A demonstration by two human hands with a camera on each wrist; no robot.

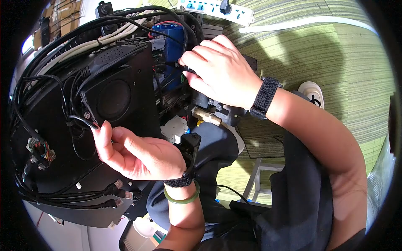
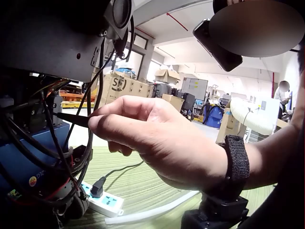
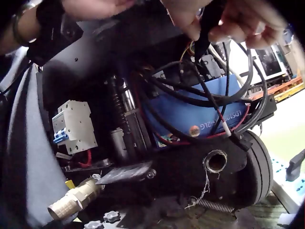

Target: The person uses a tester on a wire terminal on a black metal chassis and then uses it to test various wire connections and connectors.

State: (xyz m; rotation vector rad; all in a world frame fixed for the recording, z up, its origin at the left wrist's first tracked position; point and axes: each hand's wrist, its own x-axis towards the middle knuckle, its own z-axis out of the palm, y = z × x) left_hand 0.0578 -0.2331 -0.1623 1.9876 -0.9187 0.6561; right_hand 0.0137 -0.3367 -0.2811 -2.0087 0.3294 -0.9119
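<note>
My right hand (image 1: 224,71) pinches a slim black pointed tool (image 2: 71,119) between thumb and fingers. Its tip points at a black block (image 2: 57,105) above a blue box (image 2: 19,157) with printed lettering. Thin wires hang close around that tip in the right wrist view. My left hand (image 1: 142,154), wearing a green bangle (image 1: 182,201), hovers palm up over the black housing. Its fingers curl loosely, with the fingertips right at a black cable (image 1: 83,120) beside the round speaker (image 1: 114,100).
Thick black cables (image 3: 200,98) loop over the blue box. A white breaker (image 3: 75,125) and a brass fitting (image 3: 74,199) sit lower on the machine. Several network plugs (image 1: 117,203) hang at its side. A power strip (image 1: 217,11) and a white hose (image 1: 310,21) lie on the green floor.
</note>
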